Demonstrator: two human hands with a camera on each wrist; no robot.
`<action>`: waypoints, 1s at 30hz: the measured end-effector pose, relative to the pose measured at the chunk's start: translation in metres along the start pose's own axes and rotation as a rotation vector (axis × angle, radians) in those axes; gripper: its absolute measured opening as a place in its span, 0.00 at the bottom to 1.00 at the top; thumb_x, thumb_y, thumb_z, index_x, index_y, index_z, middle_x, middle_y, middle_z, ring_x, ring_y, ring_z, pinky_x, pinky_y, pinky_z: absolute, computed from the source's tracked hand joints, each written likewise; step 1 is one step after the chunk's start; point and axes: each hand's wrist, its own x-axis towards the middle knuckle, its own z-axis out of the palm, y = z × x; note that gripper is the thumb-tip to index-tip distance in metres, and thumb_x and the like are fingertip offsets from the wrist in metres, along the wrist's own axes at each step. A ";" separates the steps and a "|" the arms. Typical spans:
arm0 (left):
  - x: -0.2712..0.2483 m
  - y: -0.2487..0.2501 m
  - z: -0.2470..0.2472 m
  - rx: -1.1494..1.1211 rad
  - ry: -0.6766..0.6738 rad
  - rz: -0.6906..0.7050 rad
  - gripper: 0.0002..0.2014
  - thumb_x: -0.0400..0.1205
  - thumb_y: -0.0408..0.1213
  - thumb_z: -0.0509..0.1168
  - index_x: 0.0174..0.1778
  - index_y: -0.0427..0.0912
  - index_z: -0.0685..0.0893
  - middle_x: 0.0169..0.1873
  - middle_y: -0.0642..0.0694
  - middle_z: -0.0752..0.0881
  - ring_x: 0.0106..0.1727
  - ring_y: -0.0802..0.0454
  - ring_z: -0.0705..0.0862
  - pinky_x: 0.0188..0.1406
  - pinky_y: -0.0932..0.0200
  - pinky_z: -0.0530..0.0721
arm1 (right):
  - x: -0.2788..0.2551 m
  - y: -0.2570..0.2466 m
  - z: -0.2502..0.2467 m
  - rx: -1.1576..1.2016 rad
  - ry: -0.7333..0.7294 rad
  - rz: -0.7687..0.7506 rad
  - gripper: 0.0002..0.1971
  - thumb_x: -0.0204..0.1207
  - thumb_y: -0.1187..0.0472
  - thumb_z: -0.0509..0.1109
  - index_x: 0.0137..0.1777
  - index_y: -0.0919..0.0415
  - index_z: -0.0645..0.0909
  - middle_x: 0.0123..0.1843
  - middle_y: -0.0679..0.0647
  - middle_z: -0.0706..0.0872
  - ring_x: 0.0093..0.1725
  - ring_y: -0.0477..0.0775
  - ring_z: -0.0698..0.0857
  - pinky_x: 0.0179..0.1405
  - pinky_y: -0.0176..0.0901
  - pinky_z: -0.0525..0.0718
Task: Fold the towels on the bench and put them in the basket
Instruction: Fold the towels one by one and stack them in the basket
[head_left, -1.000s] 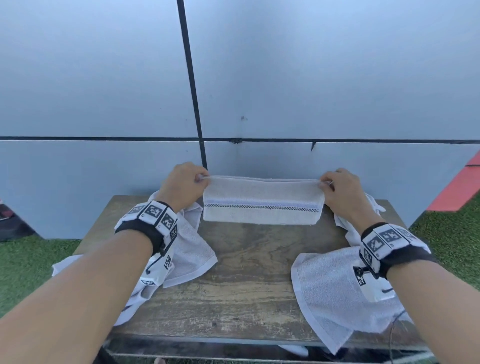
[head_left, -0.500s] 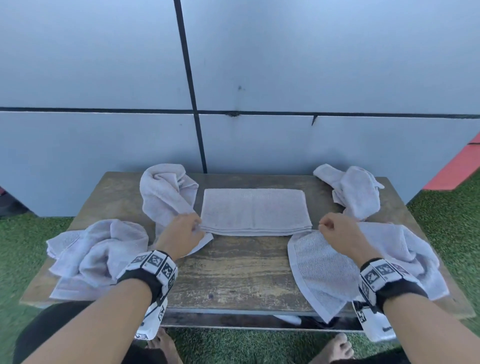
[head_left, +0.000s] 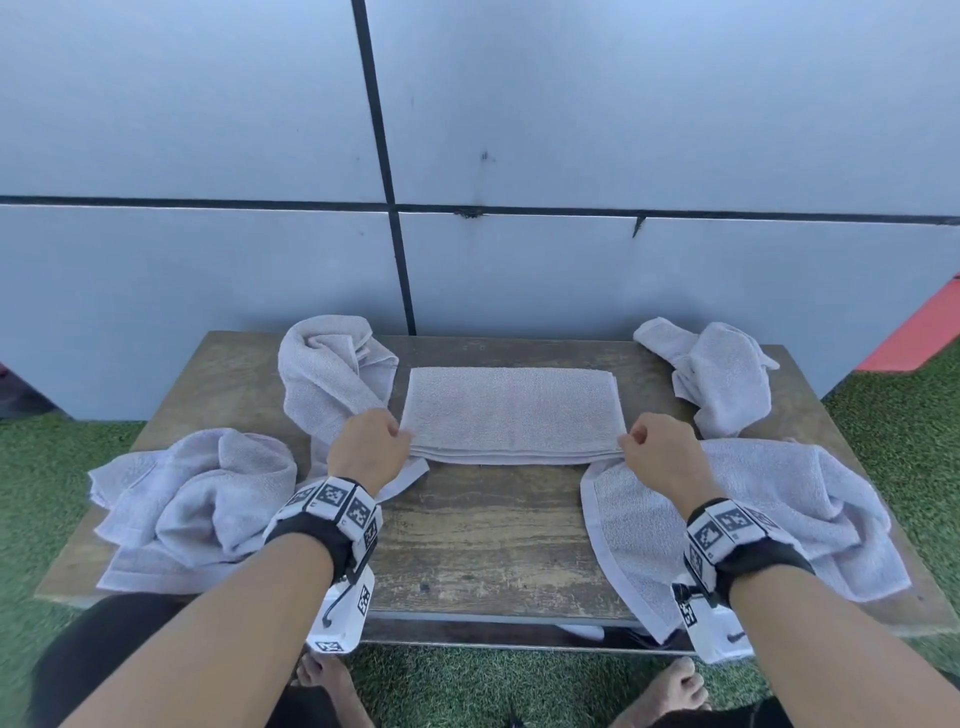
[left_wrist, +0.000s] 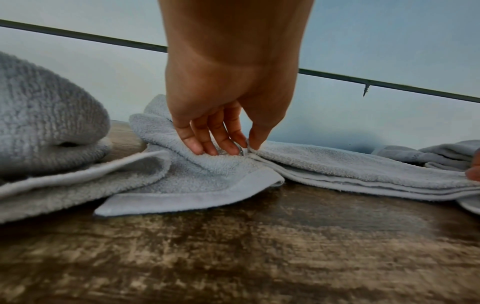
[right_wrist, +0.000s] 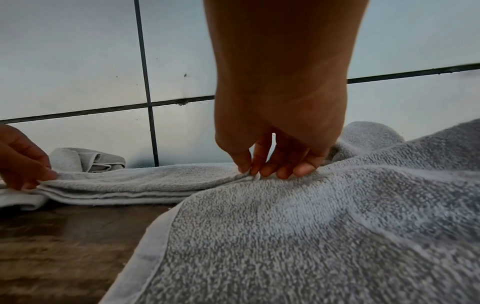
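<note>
Between both hands, a folded towel (head_left: 511, 413) lies pinched at its corners.
Left hand (head_left: 370, 448) and right hand (head_left: 658, 457) hold thin edges; stacked layers could slip apart on lifting.

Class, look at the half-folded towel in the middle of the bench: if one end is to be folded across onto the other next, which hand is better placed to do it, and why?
Neither clearly. The left hand pinches the folded towel's near left corner and the right hand its near right corner; both ends look equally free.

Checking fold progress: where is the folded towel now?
Head view: folded towel lies flat mid-bench at the back, its near corners pinched by left hand and right hand.
</note>
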 end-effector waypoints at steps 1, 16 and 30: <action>-0.001 0.000 -0.003 -0.014 -0.002 0.004 0.23 0.81 0.40 0.65 0.23 0.48 0.62 0.20 0.51 0.66 0.26 0.46 0.68 0.31 0.56 0.69 | -0.001 -0.001 -0.002 0.010 0.014 -0.008 0.12 0.80 0.56 0.67 0.35 0.58 0.78 0.38 0.53 0.84 0.41 0.56 0.83 0.42 0.54 0.86; -0.011 -0.017 -0.002 -0.014 -0.043 -0.017 0.21 0.75 0.38 0.67 0.21 0.47 0.63 0.15 0.51 0.64 0.20 0.50 0.63 0.26 0.58 0.66 | -0.016 0.006 -0.006 -0.067 -0.045 0.074 0.12 0.78 0.50 0.69 0.35 0.53 0.79 0.35 0.50 0.86 0.36 0.54 0.85 0.36 0.48 0.84; 0.035 0.071 0.065 0.202 -0.077 0.449 0.25 0.86 0.39 0.57 0.81 0.42 0.66 0.86 0.43 0.58 0.87 0.43 0.53 0.83 0.44 0.58 | 0.028 -0.073 0.063 -0.075 -0.048 -0.409 0.24 0.86 0.53 0.60 0.79 0.60 0.68 0.82 0.55 0.69 0.80 0.58 0.68 0.77 0.55 0.68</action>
